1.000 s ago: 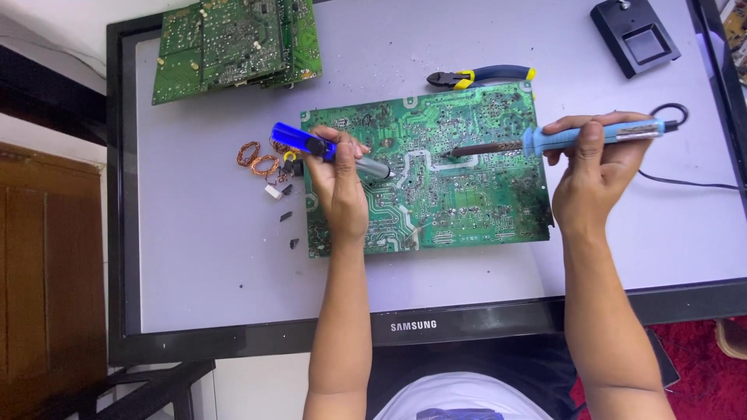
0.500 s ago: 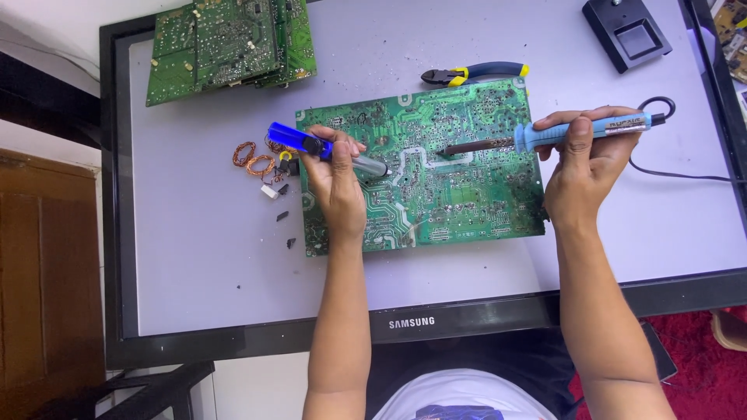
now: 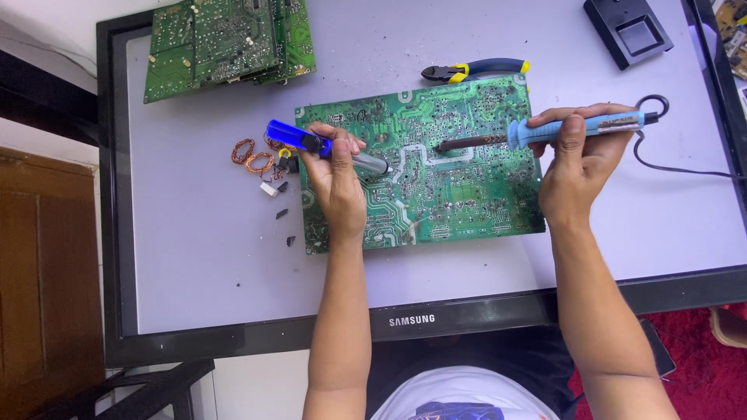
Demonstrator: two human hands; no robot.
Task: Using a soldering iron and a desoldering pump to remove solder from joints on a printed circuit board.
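A flat television screen [image 3: 194, 257] lying face-up carries a green circuit board [image 3: 467, 187], stacked boards [image 3: 226, 43], pliers [image 3: 475, 70], copper coils [image 3: 253, 155] and a black box [image 3: 629, 31].

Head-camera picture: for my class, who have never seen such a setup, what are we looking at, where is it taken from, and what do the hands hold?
The camera sits on a person's head and looks down at their bare hands. The left hand holds a blue desoldering pump; the right hand holds a blue-handled soldering iron. Both tips point at a green circuit board lying on a flat screen used as a worktop. Nearby lie copper coils, pliers and more stacked boards.
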